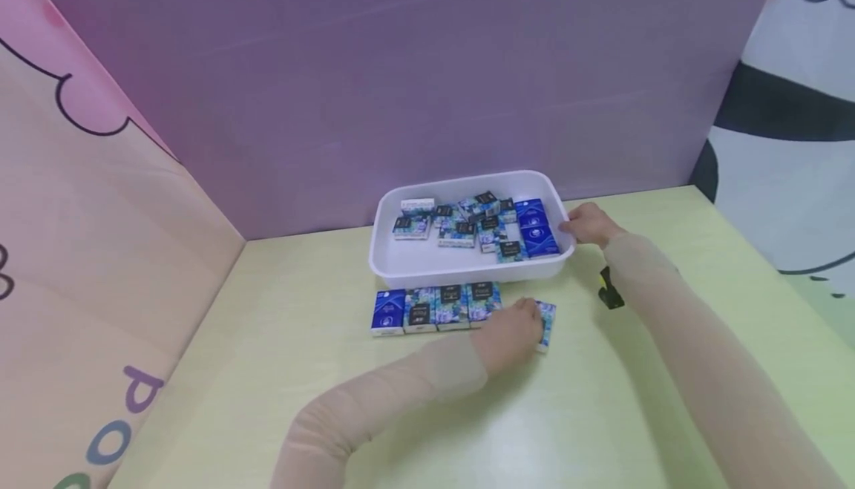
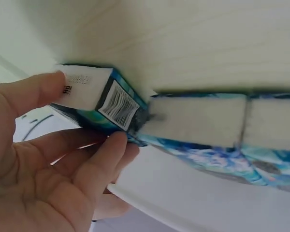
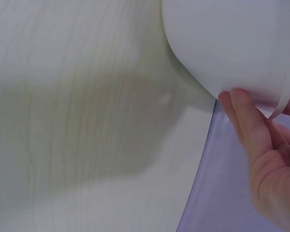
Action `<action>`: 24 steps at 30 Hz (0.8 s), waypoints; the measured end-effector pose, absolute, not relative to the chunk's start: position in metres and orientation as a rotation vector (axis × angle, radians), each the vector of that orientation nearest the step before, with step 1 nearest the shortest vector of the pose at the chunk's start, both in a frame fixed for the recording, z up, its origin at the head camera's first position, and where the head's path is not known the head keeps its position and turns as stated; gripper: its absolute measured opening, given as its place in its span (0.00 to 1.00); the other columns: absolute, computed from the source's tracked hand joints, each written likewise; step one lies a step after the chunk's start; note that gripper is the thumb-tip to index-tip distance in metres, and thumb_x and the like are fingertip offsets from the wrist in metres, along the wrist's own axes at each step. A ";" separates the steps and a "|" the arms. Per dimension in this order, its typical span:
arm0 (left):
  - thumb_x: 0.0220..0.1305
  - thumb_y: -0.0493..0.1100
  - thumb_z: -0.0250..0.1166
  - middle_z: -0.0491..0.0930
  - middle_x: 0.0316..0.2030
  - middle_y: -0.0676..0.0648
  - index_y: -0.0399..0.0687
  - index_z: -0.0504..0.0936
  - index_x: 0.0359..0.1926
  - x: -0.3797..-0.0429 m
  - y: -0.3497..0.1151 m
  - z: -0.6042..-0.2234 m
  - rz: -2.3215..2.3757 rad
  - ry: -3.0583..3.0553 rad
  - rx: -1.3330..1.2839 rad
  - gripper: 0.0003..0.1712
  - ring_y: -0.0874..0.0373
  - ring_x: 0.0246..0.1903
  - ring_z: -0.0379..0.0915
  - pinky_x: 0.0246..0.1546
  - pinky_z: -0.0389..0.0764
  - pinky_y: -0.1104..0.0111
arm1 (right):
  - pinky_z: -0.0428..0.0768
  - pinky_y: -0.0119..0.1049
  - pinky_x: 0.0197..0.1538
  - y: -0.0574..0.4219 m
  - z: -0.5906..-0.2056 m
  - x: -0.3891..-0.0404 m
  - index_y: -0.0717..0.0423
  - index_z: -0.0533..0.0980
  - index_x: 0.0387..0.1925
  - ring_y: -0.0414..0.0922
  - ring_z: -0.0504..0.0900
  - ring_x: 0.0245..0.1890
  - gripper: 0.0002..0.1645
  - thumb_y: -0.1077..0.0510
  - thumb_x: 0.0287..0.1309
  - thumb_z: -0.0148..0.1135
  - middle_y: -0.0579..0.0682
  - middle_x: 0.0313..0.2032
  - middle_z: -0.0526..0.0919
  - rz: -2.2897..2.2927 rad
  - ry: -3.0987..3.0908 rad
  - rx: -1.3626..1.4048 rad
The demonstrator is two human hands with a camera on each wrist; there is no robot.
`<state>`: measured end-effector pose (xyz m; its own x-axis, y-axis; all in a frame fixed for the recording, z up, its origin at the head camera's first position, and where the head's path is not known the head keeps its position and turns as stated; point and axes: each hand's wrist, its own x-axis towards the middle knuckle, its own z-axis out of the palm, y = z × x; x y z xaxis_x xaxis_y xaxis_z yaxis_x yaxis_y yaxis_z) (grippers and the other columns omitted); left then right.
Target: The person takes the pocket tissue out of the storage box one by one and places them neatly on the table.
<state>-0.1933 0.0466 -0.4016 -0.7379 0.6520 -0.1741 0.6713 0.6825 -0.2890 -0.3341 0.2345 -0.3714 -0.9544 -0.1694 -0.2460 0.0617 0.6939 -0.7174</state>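
My left hand [image 1: 510,333] pinches a small floral-printed pack [image 1: 547,324], which looks like a pocket tissue pack. In the left wrist view the thumb lies on its white end [image 2: 87,89], fingers on the opposite side, and a barcode shows on one face. To the left of that hand, a dark blue pack [image 1: 388,311] and several floral packs [image 1: 452,307] lie side by side in a row. My right hand [image 1: 591,223] grips the white plastic tray [image 1: 461,277] by its right rim, thumb on one side and fingers beneath. Part of the held pack is hidden behind the left hand.
Inside the tray lie loose floral packs [image 1: 457,234] in a jumble, with blue packs [image 1: 539,240] at its right end. A purple wall [image 1: 427,88] stands behind the pale table [image 1: 294,311]. A small black and yellow item [image 1: 609,292] shows beside the right sleeve.
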 end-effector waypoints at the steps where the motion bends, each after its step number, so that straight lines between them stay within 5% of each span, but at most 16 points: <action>1: 0.61 0.45 0.55 0.74 0.53 0.46 0.41 0.72 0.57 -0.192 0.047 -0.402 -0.546 2.848 1.133 0.23 0.59 0.51 0.72 0.36 0.82 0.75 | 0.72 0.54 0.57 0.235 -0.371 -0.334 0.80 0.65 0.52 0.62 0.73 0.49 0.24 0.61 0.63 0.45 0.73 0.50 0.72 -1.121 2.611 -0.082; 4: 0.59 0.44 0.56 0.77 0.42 0.48 0.44 0.78 0.48 -0.187 0.048 -0.403 -0.611 2.908 1.155 0.17 0.62 0.38 0.73 0.22 0.79 0.78 | 0.72 0.54 0.58 0.234 -0.369 -0.334 0.79 0.65 0.53 0.62 0.73 0.50 0.24 0.61 0.63 0.44 0.73 0.51 0.72 -1.123 2.609 -0.069; 7: 0.59 0.44 0.56 0.78 0.36 0.50 0.47 0.81 0.41 -0.186 0.048 -0.404 -0.639 2.974 1.136 0.12 0.63 0.30 0.73 0.18 0.78 0.77 | 0.72 0.54 0.58 0.233 -0.369 -0.333 0.80 0.64 0.53 0.62 0.73 0.51 0.24 0.61 0.63 0.44 0.74 0.51 0.72 -1.128 2.610 -0.075; 24: 0.58 0.43 0.58 0.80 0.31 0.51 0.50 0.84 0.37 -0.199 0.046 -0.407 -0.618 3.084 0.957 0.09 0.61 0.30 0.75 0.24 0.81 0.74 | 0.73 0.53 0.56 0.233 -0.371 -0.335 0.81 0.65 0.52 0.62 0.74 0.49 0.24 0.61 0.63 0.45 0.73 0.50 0.73 -1.124 2.615 -0.081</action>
